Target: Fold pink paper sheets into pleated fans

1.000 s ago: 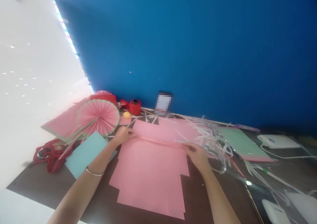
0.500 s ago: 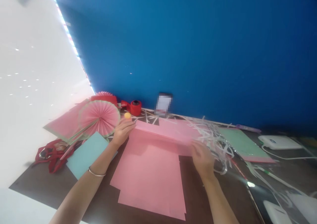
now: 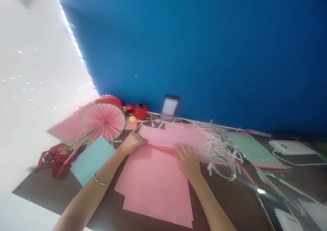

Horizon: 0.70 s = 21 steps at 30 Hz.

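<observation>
Pinching the left end of a pleated pink paper (image 3: 158,138) in the narrow grip of the left hand (image 3: 133,143). Laid over its right end with the right hand (image 3: 188,159); cannot tell how closed. Lies at the far edge of flat pink sheets (image 3: 155,183) on the brown counter (image 3: 217,193).

The rectangular pink paper sheets (image 3: 157,183) are plain; the flat surface (image 3: 235,200) is dark brown. The round pleated paper fan (image 3: 112,121) is pink, radially lined, with a pale green rim. The rectangular light-blue paper sheet (image 3: 92,161) is plain, the flat wall (image 3: 191,47) deep blue.
</observation>
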Available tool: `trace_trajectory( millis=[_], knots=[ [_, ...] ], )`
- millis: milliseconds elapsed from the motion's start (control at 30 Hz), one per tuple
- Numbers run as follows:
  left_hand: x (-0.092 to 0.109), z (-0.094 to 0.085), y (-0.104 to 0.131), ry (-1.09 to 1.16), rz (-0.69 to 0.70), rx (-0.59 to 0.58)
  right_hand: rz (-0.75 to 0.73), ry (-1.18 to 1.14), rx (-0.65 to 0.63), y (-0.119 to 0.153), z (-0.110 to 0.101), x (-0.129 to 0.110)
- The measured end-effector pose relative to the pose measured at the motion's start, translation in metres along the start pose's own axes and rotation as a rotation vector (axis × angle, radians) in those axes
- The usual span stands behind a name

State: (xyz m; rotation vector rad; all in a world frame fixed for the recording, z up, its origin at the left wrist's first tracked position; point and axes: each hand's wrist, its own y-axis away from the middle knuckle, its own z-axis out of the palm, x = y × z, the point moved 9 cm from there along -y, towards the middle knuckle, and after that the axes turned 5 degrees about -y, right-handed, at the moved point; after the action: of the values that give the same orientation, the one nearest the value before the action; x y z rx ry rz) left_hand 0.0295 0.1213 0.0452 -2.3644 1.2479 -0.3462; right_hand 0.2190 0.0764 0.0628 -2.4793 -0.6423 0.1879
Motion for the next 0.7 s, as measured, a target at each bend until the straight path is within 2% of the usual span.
trace_trajectory(
  millis=[167, 333, 433, 600, 700],
  knots=[
    [0.006, 0.000, -0.005, 0.010, -0.024, -0.031, -0.124, -0.162, -0.112, 0.004, 0.017, -0.007],
    [0.024, 0.007, -0.014, -0.039, 0.003, -0.137, -0.116, -0.177, -0.159, 0.005, 0.023, -0.010],
    [0.029, 0.010, -0.016, -0.101, -0.012, -0.215, -0.086, -0.193, -0.174, 0.005, 0.024, -0.011],
    [0.016, 0.017, -0.014, -0.110, -0.140, -0.299, -0.071, -0.203, -0.226, 0.004, 0.024, -0.008],
    [0.004, 0.020, -0.011, -0.079, -0.246, -0.310, 0.016, -0.147, -0.235, 0.002, 0.024, 0.003]
  ],
)
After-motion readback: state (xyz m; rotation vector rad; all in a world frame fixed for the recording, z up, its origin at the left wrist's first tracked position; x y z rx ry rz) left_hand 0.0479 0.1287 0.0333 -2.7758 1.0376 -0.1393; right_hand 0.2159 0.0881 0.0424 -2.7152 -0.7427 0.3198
